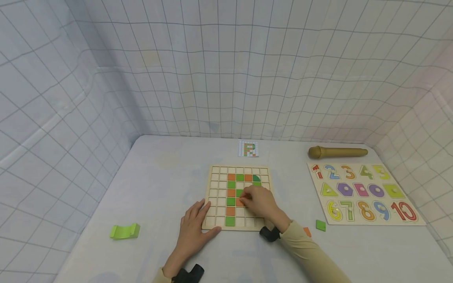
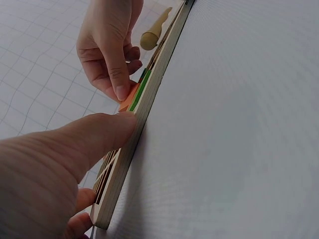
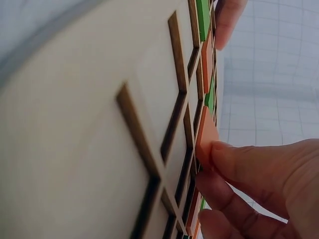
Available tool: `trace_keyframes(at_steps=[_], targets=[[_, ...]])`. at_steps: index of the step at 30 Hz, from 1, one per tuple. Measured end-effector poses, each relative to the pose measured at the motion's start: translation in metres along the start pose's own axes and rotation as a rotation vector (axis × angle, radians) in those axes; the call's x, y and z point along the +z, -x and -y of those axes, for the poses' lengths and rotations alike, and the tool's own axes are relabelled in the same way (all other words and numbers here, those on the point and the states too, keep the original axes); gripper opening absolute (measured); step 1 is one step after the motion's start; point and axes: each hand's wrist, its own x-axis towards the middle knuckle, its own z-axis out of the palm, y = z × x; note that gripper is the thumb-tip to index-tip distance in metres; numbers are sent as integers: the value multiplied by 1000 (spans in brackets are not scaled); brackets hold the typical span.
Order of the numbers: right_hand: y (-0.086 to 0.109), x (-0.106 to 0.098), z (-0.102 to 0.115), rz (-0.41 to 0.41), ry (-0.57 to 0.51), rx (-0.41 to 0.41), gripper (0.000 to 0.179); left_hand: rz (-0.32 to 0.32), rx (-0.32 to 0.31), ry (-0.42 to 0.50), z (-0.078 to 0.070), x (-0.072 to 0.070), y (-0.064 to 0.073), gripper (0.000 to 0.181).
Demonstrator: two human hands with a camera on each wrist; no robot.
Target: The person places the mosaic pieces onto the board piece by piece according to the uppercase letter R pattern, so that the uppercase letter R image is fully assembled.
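Observation:
A wooden grid board (image 1: 214,184) lies flat, with a column of green and orange square tiles and more tiles along the top of its pattern. My right hand (image 1: 260,200) pinches an orange square tile (image 3: 205,134) between thumb and fingertips, tilted over a cell beside the column. My left hand (image 1: 194,228) rests spread at the board's near left corner, thumb along the front edge and fingers along the left side. A green quarter-round tile (image 1: 256,178) sits at the pattern's upper right. The right hand hides several cells.
A pattern card (image 1: 248,148) lies behind the board. To the right are a loose green tile (image 1: 320,225), an orange piece (image 1: 307,232) partly behind the sleeve, a number-and-shape puzzle (image 1: 361,200) and a toy microphone (image 1: 337,152). A green curved piece (image 1: 125,231) lies at left.

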Motion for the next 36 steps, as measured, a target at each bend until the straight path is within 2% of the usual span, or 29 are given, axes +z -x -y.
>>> trace_keyframes(at_steps=[8,15,20,27,31,36], targets=[[-1,2,-2,6,17,-2,12,7,-11,-2,0,0,0,80],[0,0,-4,47,12,-13,7,6,-13,-5,1,1,0,80],[2,-4,-8,98,6,-59,6,6,-16,-9,1,2,0,80],[9,-11,-12,143,23,-129,17,3,-17,-7,1,2,0,80],[15,-18,-16,97,-17,-129,19,-1,-12,-6,1,2,0,79],[25,-28,-27,-43,-40,-146,16,-4,-8,-4,0,2,0,79]])
